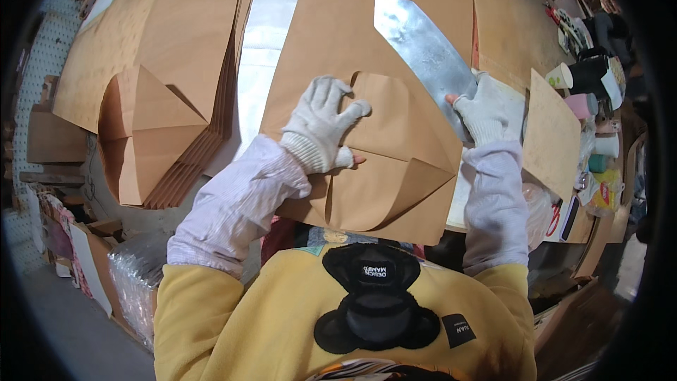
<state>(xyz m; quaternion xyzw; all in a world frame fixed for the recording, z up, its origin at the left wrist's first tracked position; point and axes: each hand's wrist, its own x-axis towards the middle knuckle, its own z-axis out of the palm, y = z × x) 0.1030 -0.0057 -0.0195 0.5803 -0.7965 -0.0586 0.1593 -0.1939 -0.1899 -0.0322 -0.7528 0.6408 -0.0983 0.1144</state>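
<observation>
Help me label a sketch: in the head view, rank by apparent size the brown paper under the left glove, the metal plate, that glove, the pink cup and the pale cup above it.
1. Brown paper
2. Metal plate
3. Left glove
4. Pink cup and pale cup: too alike to rank

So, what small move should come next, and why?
Perhaps press the near flap down with the metal plate: the flap looks raised, the left hand rests on the brown paper, and the right hand holds the plate.
</observation>
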